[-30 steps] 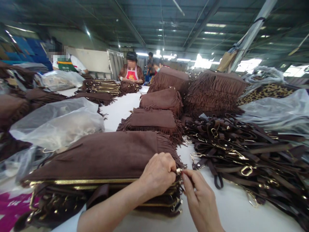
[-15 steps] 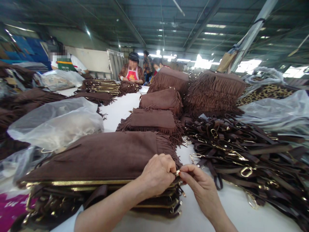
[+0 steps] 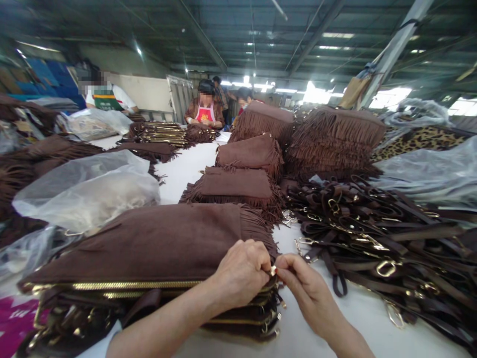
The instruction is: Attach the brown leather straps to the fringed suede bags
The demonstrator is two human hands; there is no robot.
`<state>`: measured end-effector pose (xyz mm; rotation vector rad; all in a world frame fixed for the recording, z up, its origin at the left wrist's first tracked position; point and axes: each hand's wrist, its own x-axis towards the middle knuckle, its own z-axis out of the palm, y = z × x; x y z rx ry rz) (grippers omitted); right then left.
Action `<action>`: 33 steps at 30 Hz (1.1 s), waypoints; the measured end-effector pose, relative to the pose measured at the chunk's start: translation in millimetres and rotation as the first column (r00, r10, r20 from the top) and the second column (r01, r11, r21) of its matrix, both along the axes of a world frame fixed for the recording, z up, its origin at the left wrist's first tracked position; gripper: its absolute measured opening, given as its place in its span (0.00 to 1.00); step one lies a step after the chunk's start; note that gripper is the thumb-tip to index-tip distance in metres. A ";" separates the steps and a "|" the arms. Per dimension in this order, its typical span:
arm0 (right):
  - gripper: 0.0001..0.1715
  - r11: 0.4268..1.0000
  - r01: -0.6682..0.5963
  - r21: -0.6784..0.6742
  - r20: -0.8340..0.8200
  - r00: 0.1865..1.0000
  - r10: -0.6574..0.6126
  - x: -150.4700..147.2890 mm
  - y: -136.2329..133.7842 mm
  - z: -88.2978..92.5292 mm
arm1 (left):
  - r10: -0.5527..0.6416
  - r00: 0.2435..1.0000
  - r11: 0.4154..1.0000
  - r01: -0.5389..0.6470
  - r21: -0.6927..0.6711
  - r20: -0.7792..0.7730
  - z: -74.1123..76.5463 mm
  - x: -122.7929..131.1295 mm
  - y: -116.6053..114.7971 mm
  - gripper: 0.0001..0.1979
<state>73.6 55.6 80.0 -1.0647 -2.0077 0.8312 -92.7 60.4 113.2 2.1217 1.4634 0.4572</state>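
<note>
A brown fringed bag (image 3: 156, 243) with a gold zipper (image 3: 137, 285) lies flat on top of a stack of similar bags. At its right front corner my left hand (image 3: 246, 268) is closed, pinching a small gold metal fitting (image 3: 273, 270) at the zipper's end. Just to the right, my right hand (image 3: 298, 276) has thumb and forefinger pinched on that same fitting. What exactly the fitting is, I cannot make out between the fingertips. Below the hands, gold zipper ends stick out from the stacked bags.
Dark straps with gold clasps (image 3: 387, 248) are heaped on the right. More fringed bags (image 3: 234, 186) stand in stacks ahead. Clear plastic bags (image 3: 93, 189) lie at left. Across the table, a person in a red apron (image 3: 204, 114) and others work.
Both hands stay at the bag's corner, pinching the fitting, with only slight finger movement. The view has shifted a little.
</note>
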 end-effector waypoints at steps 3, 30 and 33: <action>0.09 0.999 0.000 0.039 -0.008 1.000 0.001 -2.5 -2.9 -4.1 | 0.024 1.000 1.000 -0.024 -0.011 -0.016 1.8 0.3 -0.6 0.04; 0.18 0.840 0.122 -0.529 -0.191 0.947 -0.258 -5.0 -21.5 10.1 | -0.125 0.973 0.845 0.207 0.492 -0.195 -18.3 3.6 -21.3 0.07; 0.17 0.827 0.116 -0.549 -0.206 0.941 -0.269 -5.5 -20.2 12.8 | -0.138 0.964 0.832 0.237 0.502 -0.227 -19.2 3.2 -22.2 0.06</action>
